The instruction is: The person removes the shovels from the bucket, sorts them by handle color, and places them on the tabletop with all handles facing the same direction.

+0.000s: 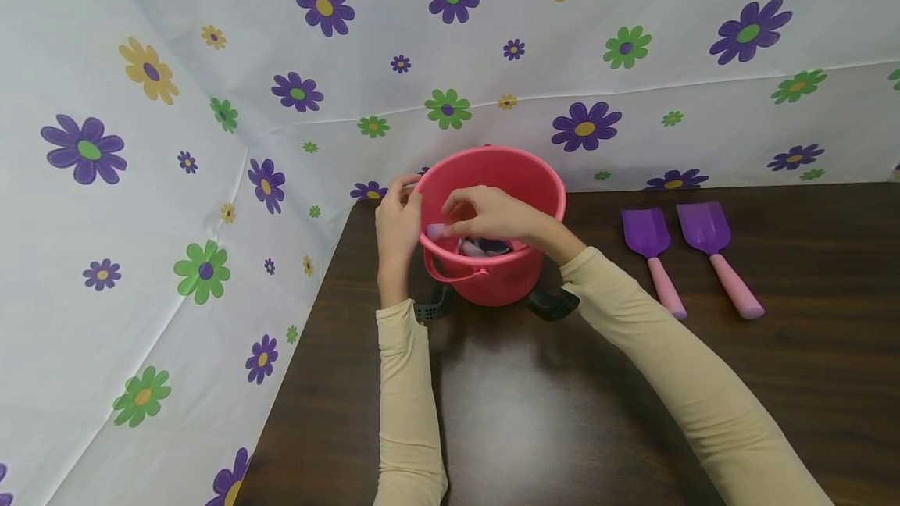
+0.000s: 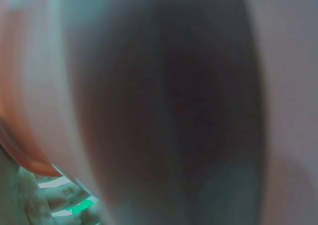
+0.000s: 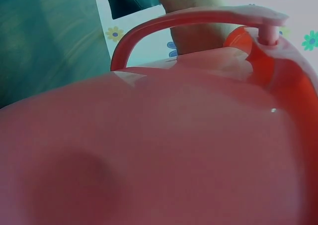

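Note:
A pink bucket [image 1: 495, 279] stands on the dark wooden table against the back wall; its handle [image 1: 453, 276] hangs down at the front. My left hand [image 1: 399, 221] grips the bucket's left rim. My right hand [image 1: 492, 213] reaches over the rim into the bucket and pinches a small pale lilac piece [image 1: 436, 231], whose kind I cannot tell. Below that hand lie pale and dark items [image 1: 485, 247], partly hidden by the front rim. In the right wrist view the bucket wall [image 3: 164, 135] fills most of the picture. The left wrist view is mostly blurred.
Two purple shovels, one left [image 1: 647, 233] and one right [image 1: 705, 226], with pink handles lie on the table [image 1: 520, 412] right of the bucket. A white flowered cloth [image 1: 394, 14] covers the walls behind and left. Black wrist mounts [image 1: 554, 304] sit close to the bucket.

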Tool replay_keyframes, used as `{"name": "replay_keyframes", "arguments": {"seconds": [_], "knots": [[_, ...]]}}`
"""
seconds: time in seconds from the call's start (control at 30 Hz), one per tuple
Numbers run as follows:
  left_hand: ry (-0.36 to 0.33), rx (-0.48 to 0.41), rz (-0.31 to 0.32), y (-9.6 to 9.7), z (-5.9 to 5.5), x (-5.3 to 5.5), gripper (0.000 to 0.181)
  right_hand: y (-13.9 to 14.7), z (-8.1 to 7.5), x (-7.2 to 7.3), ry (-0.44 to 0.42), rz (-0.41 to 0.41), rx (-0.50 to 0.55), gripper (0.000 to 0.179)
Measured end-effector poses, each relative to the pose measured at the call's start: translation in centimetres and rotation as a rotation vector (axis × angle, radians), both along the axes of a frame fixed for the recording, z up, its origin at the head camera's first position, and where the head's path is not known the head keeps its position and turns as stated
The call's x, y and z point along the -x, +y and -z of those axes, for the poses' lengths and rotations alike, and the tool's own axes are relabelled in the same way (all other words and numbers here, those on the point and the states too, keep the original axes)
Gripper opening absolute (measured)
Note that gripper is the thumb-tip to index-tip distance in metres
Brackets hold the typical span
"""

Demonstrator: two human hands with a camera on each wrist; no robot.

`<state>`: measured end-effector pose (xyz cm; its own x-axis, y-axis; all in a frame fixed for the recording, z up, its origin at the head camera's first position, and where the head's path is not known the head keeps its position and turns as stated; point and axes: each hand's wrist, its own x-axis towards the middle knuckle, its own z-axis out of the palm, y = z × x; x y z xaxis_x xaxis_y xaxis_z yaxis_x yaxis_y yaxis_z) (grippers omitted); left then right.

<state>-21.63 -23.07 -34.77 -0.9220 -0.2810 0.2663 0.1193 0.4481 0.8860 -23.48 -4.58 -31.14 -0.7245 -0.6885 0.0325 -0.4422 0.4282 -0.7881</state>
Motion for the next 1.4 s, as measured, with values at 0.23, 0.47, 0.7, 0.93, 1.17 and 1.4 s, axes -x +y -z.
{"name": "replay_keyframes", "arguments": {"seconds": [0.23,0.47,0.7,0.93,1.17,1.4], "knots": [[0.006,0.002,-0.002,0.05,-0.12,-0.11,0.035,-0.14,0.01,0.14,0.041,-0.104,-0.076,0.059],[0.016,0.004,-0.012,-0.02,0.01,-0.04,0.035,-0.32,0.08,0.12,0.059,-0.156,-0.131,0.067],[0.009,0.011,-0.014,0.01,-0.04,0.00,0.035,-0.47,0.11,0.03,0.047,-0.183,-0.149,0.064],[0.002,0.004,-0.012,0.05,-0.04,-0.03,0.035,-0.48,0.05,-0.08,0.109,-0.206,-0.179,0.052],[0.007,0.003,-0.011,0.14,0.01,0.05,0.035,-0.48,-0.09,-0.22,0.124,-0.201,-0.186,0.044],[0.011,-0.008,-0.002,0.12,0.05,0.12,0.035,-0.44,-0.12,-0.42,0.114,-0.175,-0.180,0.032]]}}
